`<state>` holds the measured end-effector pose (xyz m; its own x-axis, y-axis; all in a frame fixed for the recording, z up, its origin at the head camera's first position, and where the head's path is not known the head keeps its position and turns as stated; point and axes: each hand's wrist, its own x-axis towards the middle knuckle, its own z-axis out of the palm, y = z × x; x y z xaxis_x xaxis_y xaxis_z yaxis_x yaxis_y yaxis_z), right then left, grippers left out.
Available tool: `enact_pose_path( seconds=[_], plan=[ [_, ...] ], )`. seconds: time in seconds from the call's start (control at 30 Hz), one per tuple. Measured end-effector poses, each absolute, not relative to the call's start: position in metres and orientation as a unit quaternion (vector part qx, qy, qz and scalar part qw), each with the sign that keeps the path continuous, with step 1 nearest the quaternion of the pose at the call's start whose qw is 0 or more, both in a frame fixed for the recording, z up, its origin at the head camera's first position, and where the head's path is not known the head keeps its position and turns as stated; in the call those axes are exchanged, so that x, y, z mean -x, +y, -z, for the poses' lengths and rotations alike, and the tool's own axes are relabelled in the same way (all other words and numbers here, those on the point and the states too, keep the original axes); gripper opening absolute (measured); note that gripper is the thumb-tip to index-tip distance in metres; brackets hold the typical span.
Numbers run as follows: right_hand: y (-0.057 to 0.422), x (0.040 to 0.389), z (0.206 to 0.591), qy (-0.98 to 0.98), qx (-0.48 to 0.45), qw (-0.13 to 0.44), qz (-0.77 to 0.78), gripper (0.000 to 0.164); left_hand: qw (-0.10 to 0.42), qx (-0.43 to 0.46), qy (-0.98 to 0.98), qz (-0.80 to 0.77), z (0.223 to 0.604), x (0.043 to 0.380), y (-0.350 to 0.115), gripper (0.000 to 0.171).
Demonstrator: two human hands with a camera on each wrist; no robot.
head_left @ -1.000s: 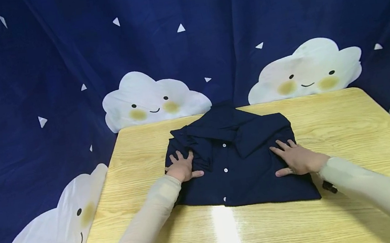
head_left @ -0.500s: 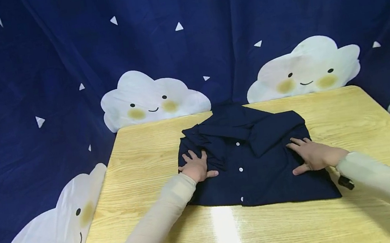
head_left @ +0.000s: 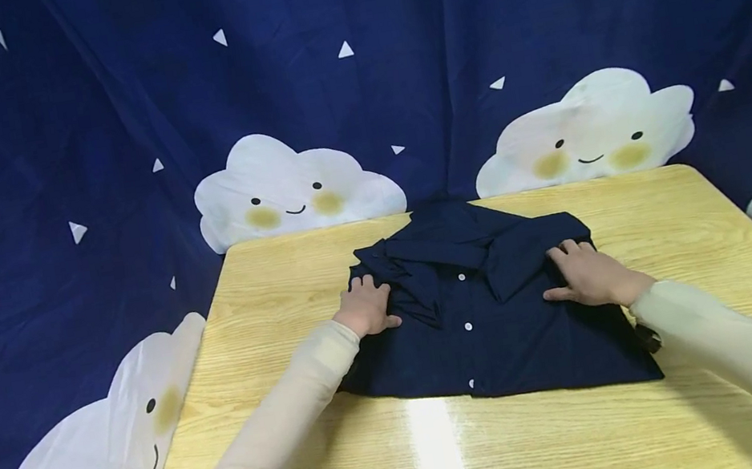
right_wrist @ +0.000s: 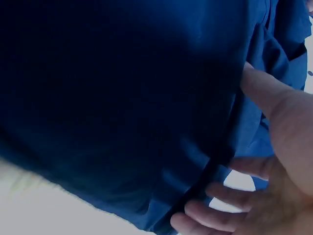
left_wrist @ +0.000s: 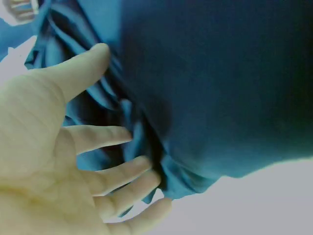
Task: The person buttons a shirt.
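A dark navy button-up shirt point(head_left: 525, 350) lies on the wooden table, its sleeves folded inward across the upper front and a few white buttons down the middle. On its left side, my left hand point(head_left: 367, 307) touches the bunched sleeve; in the left wrist view the fingers point(left_wrist: 124, 174) are spread and fairly straight. My right hand point(head_left: 589, 274) is at the opposite side edge, fingers slightly bent over the cloth. The right wrist view has its thumb by a fold of the shirt point(right_wrist: 117, 98) and the fingers along the edge, without a pinch visible.
The pale wooden table point(head_left: 269, 299) extends around the shirt, with a glare streak in front. Behind and to the sides hangs a navy curtain point(head_left: 314, 17) with white clouds. The top of the shirt reaches the table's back edge. A dark wrist strap part point(head_left: 647, 340) sits under the right wrist.
The shirt and both hands first slid right. Since then, both hands have shifted slightly up the shirt, toward its collar end, and their fingers look more bent.
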<state>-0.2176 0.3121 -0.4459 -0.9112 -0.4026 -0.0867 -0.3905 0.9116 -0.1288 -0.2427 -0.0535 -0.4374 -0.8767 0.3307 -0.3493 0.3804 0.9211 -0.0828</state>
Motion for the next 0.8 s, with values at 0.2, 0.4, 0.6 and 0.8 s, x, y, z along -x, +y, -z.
enact_pose_path(
  seconds=[0.2,0.4,0.6,0.8],
  plan=[
    [0.308,0.234,0.454,0.982,0.155,0.097,0.048,0.102,0.175,-0.19,0.963,0.081,0.448,0.254,-0.056,0.081],
    [0.31,0.243,0.46,0.973,0.163,0.151,0.066,0.099,0.239,-0.179,0.952,0.068,0.453,0.257,-0.059,0.081],
    [0.308,0.243,0.461,0.969,0.17,0.157,0.086,0.099,0.255,-0.176,0.948,0.069,0.454,0.249,-0.062,0.08],
    [0.311,0.235,0.459,0.968,0.17,0.167,0.082,0.098,0.248,-0.185,0.948,0.081,0.457,0.237,-0.061,0.082]
  ],
)
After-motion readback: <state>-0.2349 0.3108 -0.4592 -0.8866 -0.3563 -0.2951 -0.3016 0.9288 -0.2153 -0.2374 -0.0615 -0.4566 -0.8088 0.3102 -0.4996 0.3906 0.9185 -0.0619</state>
